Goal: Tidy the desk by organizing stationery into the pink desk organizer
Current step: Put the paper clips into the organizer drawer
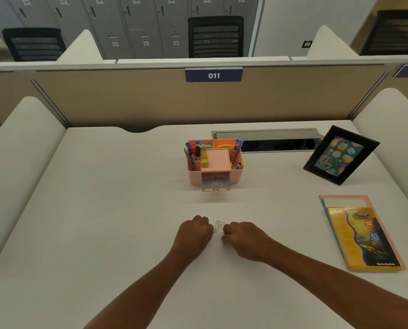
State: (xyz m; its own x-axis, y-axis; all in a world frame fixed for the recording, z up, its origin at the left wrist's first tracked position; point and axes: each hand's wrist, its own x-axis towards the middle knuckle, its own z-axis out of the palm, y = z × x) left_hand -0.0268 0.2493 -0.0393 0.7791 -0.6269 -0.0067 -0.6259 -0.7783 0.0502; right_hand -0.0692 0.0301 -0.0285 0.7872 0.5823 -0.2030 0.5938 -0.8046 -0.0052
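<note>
While pens [191, 150] stand in the pink organizer [195, 178], its drawer [216, 189] holds paperclips [219, 184].

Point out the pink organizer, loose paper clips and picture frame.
pink organizer [236, 178]: head view, front wall.
paper clips [219, 226]: head view, middle of cluster.
picture frame [320, 150]: head view, black border.

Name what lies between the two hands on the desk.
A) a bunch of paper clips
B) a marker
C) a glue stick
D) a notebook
A: a small tangle of wire paper clips lies on the desk between the left hand and the right hand, and the curled fingers of both pinch at it.
</note>
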